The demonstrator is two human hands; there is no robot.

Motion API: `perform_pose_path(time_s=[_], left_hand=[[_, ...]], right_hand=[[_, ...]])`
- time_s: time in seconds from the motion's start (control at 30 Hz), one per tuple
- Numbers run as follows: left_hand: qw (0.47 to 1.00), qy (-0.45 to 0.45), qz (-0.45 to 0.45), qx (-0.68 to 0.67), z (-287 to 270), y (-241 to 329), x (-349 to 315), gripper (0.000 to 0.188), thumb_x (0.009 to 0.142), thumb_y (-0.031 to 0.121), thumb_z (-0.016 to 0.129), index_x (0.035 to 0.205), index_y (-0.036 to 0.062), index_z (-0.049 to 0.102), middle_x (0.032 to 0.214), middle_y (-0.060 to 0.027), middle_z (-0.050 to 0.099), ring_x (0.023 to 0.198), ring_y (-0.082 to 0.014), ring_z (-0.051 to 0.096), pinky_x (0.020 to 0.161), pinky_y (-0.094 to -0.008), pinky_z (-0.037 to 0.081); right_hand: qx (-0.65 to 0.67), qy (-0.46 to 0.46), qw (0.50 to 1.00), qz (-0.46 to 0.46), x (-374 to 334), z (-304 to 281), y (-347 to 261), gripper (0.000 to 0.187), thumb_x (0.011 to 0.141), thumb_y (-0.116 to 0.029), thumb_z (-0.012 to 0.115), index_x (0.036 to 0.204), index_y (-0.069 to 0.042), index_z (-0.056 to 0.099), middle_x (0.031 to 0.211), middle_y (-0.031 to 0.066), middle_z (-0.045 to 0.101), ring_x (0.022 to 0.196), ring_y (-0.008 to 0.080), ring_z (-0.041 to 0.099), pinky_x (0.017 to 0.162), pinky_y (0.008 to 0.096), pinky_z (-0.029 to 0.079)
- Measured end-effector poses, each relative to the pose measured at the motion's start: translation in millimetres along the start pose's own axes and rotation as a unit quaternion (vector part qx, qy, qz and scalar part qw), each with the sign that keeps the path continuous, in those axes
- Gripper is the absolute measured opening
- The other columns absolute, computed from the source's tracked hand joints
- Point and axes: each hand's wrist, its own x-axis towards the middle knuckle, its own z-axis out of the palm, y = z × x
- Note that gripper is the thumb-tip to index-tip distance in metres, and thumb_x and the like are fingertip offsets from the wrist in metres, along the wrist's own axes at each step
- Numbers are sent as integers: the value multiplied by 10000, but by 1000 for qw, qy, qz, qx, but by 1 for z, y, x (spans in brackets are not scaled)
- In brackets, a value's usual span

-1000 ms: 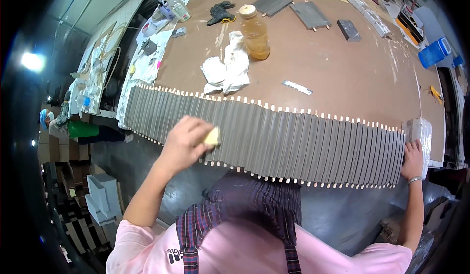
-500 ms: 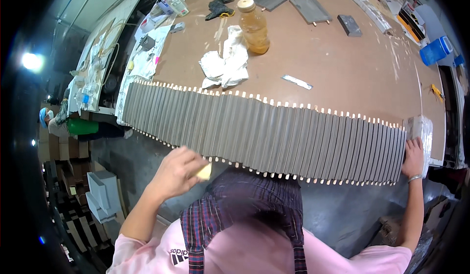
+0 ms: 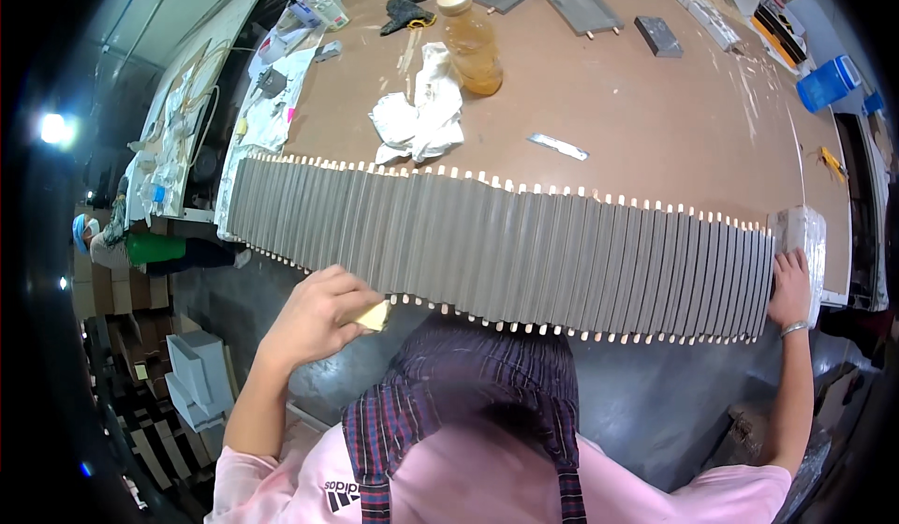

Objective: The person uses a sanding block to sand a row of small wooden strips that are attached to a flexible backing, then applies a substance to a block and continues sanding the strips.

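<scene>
A long row of grey boards (image 3: 487,243) stands packed side by side along the near edge of the table, pale wooden pegs sticking out at both ends. My left hand (image 3: 320,318) pinches a small pale yellow pad (image 3: 375,316), possibly a sponge, at the near peg ends left of the middle. Whether the pad touches the pegs I cannot tell. At the right end of the row, my right hand (image 3: 791,290) lies with fingers extended against the last board, beside a plastic-wrapped block (image 3: 807,232).
Behind the row on the brown table (image 3: 637,121) are a crumpled white cloth (image 3: 421,117), a bottle of amber liquid (image 3: 470,51), a flat strip (image 3: 558,147), a dark glove (image 3: 409,11) and loose grey boards (image 3: 582,9). A blue container (image 3: 827,84) stands far right. Another person (image 3: 154,248) is at left.
My left hand has moved slightly left and up with the yellow pad, closer to the near peg ends. The right hand stays at the row's end. The whole view has shifted a little.
</scene>
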Motion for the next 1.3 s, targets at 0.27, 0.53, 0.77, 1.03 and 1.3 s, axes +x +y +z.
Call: perform_pose_path(time_s=[0.27, 0.53, 0.77, 1.03, 1.3], left_hand=[[979, 200, -3, 40, 7, -9, 52, 532, 663, 9, 814, 1183, 60, 713, 1120, -121, 682, 1033, -309, 631, 898, -402, 537], [990, 111, -82, 37, 0, 15, -4, 488, 677, 22, 812, 1154, 75, 726, 1101, -76, 677, 1041, -285, 623, 904, -406, 523], [983, 163, -66, 58, 12, -3, 5, 469, 674, 3, 803, 1135, 58, 731, 1088, -88, 686, 1022, -292, 629, 897, -401, 533], [990, 129, 22, 45, 12, 21, 31, 465, 668, 43, 810, 1126, 35, 728, 1080, -99, 690, 1002, -286, 648, 877, -393, 538], [976, 218, 7, 15, 17, 25, 42, 451, 696, 67, 800, 1139, 39, 721, 1070, -110, 682, 991, -294, 644, 877, -404, 541]], right_hand=[[19, -25, 999, 7, 11, 1, -6, 487, 622, -35, 631, 1099, 60, 650, 1172, 176, 645, 1213, 352, 541, 1253, 468, 240], [24, -10, 1000, 10, 3, -2, -4, 498, 627, -59, 650, 1112, 50, 638, 1145, 179, 638, 1208, 361, 538, 1256, 477, 233], [37, -21, 999, 20, 4, -2, -6, 509, 619, -62, 656, 1114, 54, 641, 1139, 180, 639, 1209, 355, 541, 1257, 471, 235], [39, -13, 999, 15, 3, 0, -3, 520, 621, -71, 661, 1122, 68, 651, 1132, 180, 642, 1197, 345, 546, 1250, 468, 246], [27, -8, 1000, 5, 5, -1, -5, 496, 641, -91, 664, 1113, 63, 655, 1105, 170, 644, 1172, 337, 553, 1247, 461, 251]])
